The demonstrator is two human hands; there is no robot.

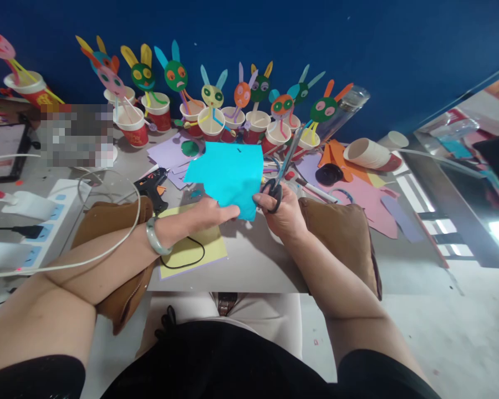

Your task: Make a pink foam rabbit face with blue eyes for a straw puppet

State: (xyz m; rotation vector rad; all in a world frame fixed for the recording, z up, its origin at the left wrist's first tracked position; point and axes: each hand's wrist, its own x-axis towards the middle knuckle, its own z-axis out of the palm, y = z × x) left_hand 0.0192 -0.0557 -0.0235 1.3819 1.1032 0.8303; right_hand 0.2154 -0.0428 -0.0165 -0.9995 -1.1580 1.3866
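Blue paper [237, 174] pinched by left hand [208, 215], scissors [282, 173] gripped by right hand [286, 213], print [137, 136] on red cup [133, 130] illegible

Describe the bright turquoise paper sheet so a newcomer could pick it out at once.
Below the dark blue wall, a row of red-and-white paper cups stands on the grey table. In front of the cups, the person's bare left hand grips the sheet. Unlike the lilac paper and yellow paper lying nearby, it is turquoise and held up.

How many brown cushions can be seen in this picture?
2: one brown cushion lies beneath the left forearm, the other partly behind the right forearm. No others show.
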